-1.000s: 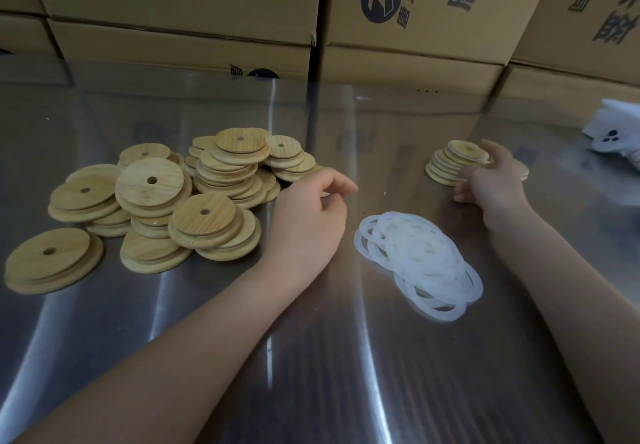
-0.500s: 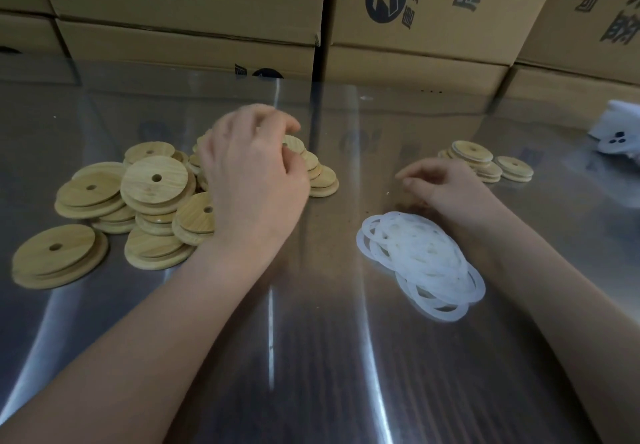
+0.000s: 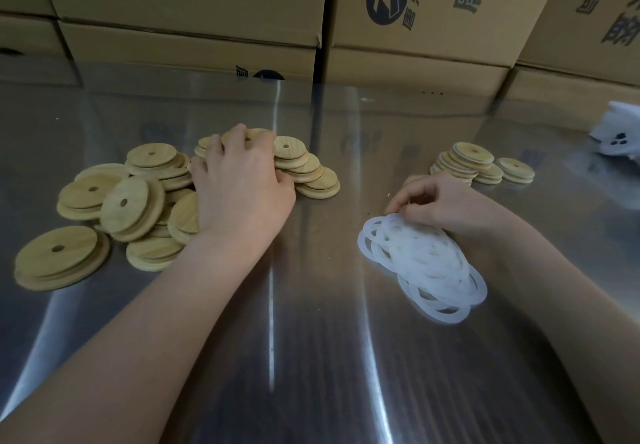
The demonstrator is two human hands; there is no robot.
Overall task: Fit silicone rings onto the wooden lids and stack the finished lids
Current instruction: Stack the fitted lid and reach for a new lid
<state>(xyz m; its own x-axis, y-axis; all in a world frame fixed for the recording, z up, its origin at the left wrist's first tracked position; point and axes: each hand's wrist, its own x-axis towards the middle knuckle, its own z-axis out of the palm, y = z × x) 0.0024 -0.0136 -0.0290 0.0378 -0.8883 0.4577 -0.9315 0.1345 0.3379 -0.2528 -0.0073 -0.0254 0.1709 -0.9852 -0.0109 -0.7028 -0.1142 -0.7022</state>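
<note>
Steel table (image 3: 311,357), cartons (image 3: 194,3) behind: left hand (image 3: 242,190) clutches the wooden lids (image 3: 291,154) beneath it; right hand (image 3: 446,206) pinches the silicone rings (image 3: 419,260) at their far edge.

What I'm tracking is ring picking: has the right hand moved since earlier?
Yes. The right hand left the small stack of round wooden lids and came nearer, onto the far edge of the white silicone ring pile.

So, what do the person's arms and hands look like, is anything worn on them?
The left forearm and the right forearm are bare to the picture's edge; no sleeve shows. The left hand and the right hand wear no gloves, and no watch or jewellery is visible.
</note>
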